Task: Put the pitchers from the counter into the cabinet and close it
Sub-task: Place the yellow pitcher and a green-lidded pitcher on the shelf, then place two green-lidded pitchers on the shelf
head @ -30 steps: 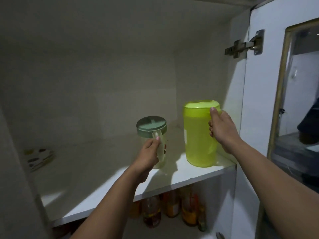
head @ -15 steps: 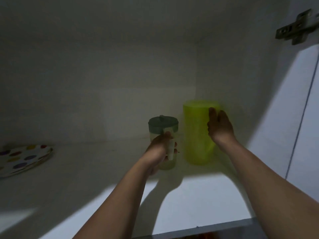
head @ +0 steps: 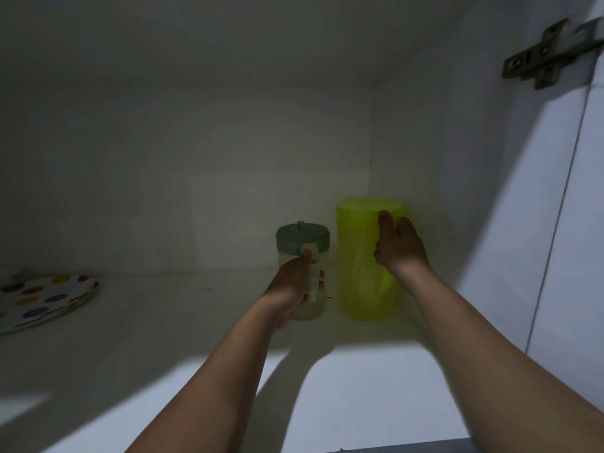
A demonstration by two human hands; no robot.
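Observation:
Two pitchers stand upright deep inside the white cabinet, near its back right corner. The small clear pitcher [head: 302, 243] has a grey-green lid, and my left hand [head: 292, 282] is wrapped around its pale handle. To its right stands the tall lime-green pitcher [head: 359, 263]. My right hand [head: 400, 246] grips that pitcher's handle side, with fingers up near the lid. Both pitchers rest on the cabinet shelf [head: 359, 387], about a hand's width apart.
A stack of polka-dot plates [head: 42, 299] lies at the shelf's far left. The cabinet's right wall [head: 457, 158] rises close beside the green pitcher. A metal door hinge [head: 549, 57] sits at the upper right. The shelf's front edge [head: 425, 447] shows at the bottom.
Both hands have pushed the pitchers from the shelf's front edge to the back of the cabinet. My view has moved in closer, so the door and lower shelf are out of sight.

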